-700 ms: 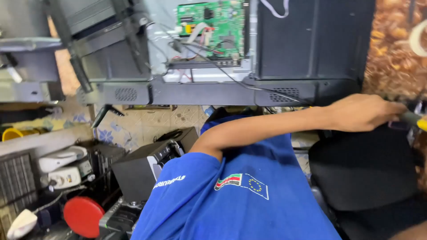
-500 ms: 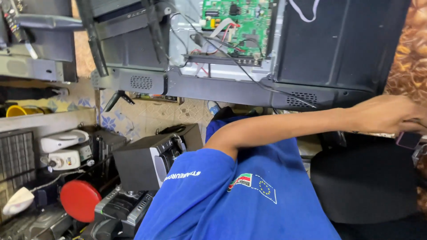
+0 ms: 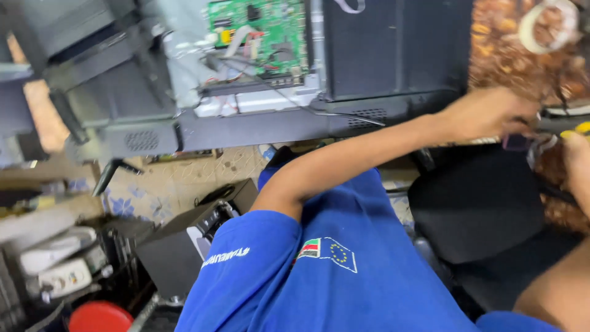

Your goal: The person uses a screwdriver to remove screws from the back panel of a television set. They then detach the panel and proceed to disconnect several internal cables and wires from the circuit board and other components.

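A yellow-tipped tool [image 3: 581,128] lies at the far right edge of the view, only its yellow end and a dark shaft beside it showing, so what kind of tool it is cannot be told. Your left hand [image 3: 491,114] reaches across to it, arm stretched from the blue sleeve [image 3: 246,258] out to the right, and the fingers curl down over something small and dark just beside the tool; whether they grip it is hidden by the back of the hand, so you cannot tell how closed the hand is. Your right hand [image 3: 578,166] comes in from the right edge, with only a thumb or finger and part of the forearm in view, touching or just short of the yellow tip; its grasp cannot be told either. Both hands meet above a black chair seat [image 3: 485,203] that sits near and to the right.

Beyond your arm, on the far side, a dark television [image 3: 393,49] lies with its back opened, a green circuit board [image 3: 258,34] exposed on the left of the panel and thin wires [image 3: 332,110] trailing from it along the lower frame. A roll of pale tape [image 3: 544,24] rests on the brown patterned surface at the far right. To the near left, on the floor, stand a black speaker box [image 3: 184,246], a white power strip [image 3: 61,276] and a red round lid [image 3: 98,316].
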